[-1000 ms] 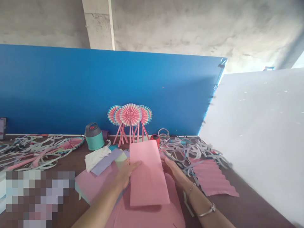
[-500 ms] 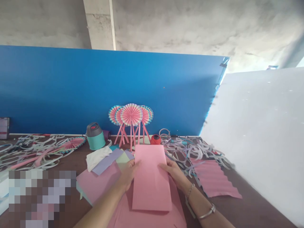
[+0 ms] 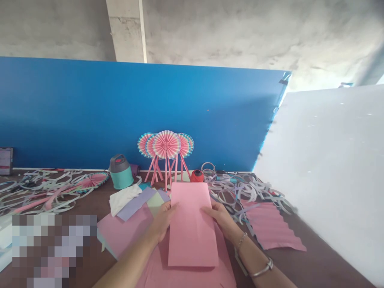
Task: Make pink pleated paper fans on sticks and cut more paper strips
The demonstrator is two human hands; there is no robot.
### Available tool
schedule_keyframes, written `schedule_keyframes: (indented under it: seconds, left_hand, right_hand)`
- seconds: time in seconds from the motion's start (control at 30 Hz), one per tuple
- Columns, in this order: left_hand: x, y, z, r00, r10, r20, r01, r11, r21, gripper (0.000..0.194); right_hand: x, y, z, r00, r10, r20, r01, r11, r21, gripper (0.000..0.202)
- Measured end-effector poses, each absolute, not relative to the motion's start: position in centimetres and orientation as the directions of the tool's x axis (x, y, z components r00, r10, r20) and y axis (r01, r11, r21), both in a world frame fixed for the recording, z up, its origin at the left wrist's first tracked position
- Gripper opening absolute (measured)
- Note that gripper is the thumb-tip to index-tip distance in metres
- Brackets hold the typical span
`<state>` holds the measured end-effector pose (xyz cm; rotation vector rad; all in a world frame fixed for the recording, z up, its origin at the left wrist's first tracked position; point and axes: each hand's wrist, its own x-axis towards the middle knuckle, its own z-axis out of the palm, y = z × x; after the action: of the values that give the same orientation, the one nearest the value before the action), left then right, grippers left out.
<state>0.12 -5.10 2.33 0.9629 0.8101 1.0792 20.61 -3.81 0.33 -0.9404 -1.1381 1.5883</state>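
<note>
Clutter all round my spot on this brown table (image 3: 324,262), honestly. Tangled paper strips (image 3: 247,194) sit just past my right hand (image 3: 223,220), with a rippled pink sheet (image 3: 273,228) lying next to them. Ahead of me there's a bunch of pink pleated fans (image 3: 166,145) standing in front of the blue panel (image 3: 90,112), with a red object (image 3: 197,176) just beside their sticks and a teal and grey container (image 3: 121,176) off to the left. Purple paper (image 3: 136,205) and a white piece (image 3: 124,199) lie near my left hand (image 3: 163,220).

The pink paper (image 3: 193,232) is up in front of me, above a bigger pink sheet (image 3: 186,279) and blocking my view of the middle of it. I've got it pinched by both side edges, thumbs on the front; the rest of my fingers are mostly hidden behind.

A second ago it was a bit crooked and my right thumb was out beside the edge. Now the paper's straighter and that thumb's pressed on its face.
</note>
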Motion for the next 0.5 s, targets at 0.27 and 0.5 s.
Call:
schedule_keyframes:
  seconds: [0.27, 0.5]
  left_hand:
    - [0.01, -5.1, 2.29, 0.292, 0.954, -0.065, -0.352, 0.17, 0.921, 0.043]
    - [-0.05, -5.12, 2.39, 0.298, 0.953, -0.055, -0.362, 0.166, 0.917, 0.042]
  right_hand:
    - [20.57, -3.91, 0.48, -0.262, 0.963, -0.066, -0.268, -0.138, -0.953, 0.034]
    - [20.67, -3.94, 0.44, -0.262, 0.964, -0.049, -0.263, -0.12, -0.957, 0.033]
